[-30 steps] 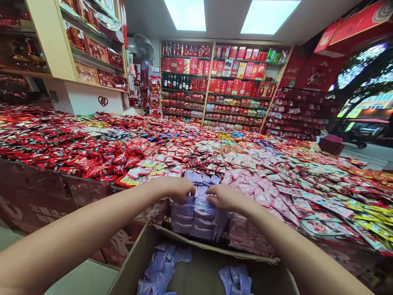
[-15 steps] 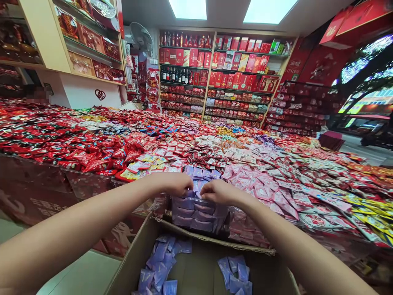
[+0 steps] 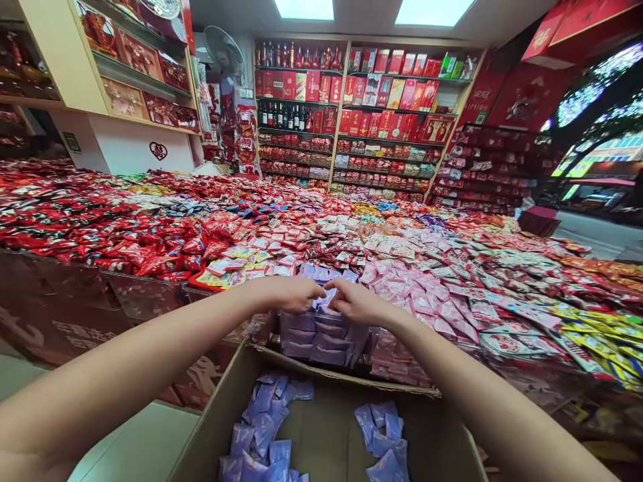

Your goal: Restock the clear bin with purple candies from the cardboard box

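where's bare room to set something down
The box is bare between its left and right clusters of purple packets. Beyond, it's crowded: red packets left, pink packets right, left hand and right hand close together between.

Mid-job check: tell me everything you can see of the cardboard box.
The cardboard box is brown, open-topped and seemingly corrugated, with a rough far rim. It stands below and in front of the clear bin; I can't tell whether they touch. Purple packets lie inside in two groups, left and right, with bare cardboard between. Its near side is out of frame.
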The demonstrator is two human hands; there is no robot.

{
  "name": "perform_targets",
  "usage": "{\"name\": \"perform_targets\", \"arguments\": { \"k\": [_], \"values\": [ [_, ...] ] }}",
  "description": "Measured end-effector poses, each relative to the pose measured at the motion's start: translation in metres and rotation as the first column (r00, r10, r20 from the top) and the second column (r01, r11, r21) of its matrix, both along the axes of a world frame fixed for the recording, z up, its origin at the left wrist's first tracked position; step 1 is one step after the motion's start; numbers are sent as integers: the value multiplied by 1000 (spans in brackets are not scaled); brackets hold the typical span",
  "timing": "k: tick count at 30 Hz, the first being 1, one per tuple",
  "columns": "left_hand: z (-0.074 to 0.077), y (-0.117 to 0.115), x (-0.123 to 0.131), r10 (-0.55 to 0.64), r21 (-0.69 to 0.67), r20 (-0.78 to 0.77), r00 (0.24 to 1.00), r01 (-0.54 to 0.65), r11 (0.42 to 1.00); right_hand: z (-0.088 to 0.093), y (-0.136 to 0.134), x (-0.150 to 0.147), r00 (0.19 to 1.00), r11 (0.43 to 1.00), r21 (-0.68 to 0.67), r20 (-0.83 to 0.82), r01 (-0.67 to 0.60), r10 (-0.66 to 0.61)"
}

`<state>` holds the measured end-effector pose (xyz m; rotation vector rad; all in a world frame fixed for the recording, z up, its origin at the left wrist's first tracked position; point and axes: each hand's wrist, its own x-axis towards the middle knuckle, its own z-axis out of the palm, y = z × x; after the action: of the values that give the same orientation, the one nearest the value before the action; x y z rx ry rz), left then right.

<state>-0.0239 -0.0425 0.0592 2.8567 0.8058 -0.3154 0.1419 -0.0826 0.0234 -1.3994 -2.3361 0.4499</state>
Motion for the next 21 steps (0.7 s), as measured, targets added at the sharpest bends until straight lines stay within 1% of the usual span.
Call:
{"name": "perform_targets", "arguments": {
  "k": [6,13,21],
  "values": [
    [0,-5,9,-16,-20,-17,1000,15,1000,-4,0,3,1000,1000,24,-10,-3,3],
    [-1,-3,12,10,-20,9,1000,-10,1000,-3,-4,8,1000,999,34,1,-3,3],
    [-4,1,14,-8,-4,32,999,8,1000,-3,-3,6,1000,999,45,-28,-7,8]
  ]
}}
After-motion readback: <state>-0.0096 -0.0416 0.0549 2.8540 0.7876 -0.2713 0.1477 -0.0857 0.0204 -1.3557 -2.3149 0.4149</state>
